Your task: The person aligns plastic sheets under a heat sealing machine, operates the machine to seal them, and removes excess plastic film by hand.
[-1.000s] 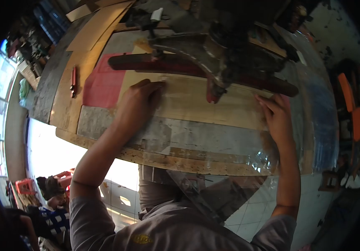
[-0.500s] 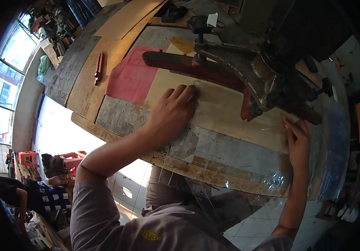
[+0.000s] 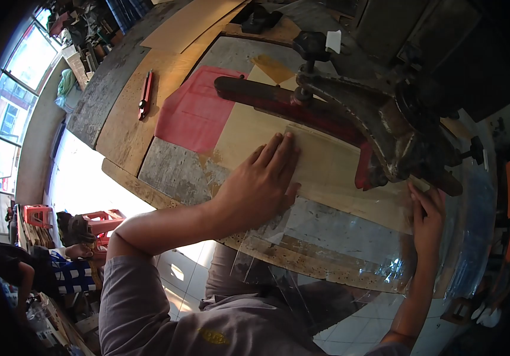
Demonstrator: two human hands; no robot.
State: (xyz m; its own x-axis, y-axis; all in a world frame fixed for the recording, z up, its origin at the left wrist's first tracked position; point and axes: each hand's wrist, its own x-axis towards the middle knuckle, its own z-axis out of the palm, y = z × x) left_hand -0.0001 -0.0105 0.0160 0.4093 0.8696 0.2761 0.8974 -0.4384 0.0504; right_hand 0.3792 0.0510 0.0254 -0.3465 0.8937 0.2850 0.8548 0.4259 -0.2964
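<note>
A clear plastic sheet [image 3: 341, 222] lies over a tan board [image 3: 255, 127] on the worktable, its near part hanging past the table's front edge. My left hand [image 3: 261, 181] rests flat on the sheet, fingers stretched toward the machine's long bar [image 3: 267, 94], thumb apart. At the right end of that bar, my right hand [image 3: 428, 216] has bent fingers closed at the edge of the sheet. The bar, dark with red sides, hangs from a cast metal arm [image 3: 359, 107] just beyond my hands. A red sheet [image 3: 193, 113] shows beneath the bar's left end.
A red utility knife [image 3: 145, 95] lies on the wooden tabletop at the left. Behind it is a large tan sheet [image 3: 193, 26]. A black knob [image 3: 311, 46] stands up from the arm. Another person [image 3: 15, 267] is at lower left, near red stools [image 3: 104, 222].
My left hand has straightened its curled fingers and now lies flatter on the sheet. My right hand stays at the right end. The whole view has shifted slightly.
</note>
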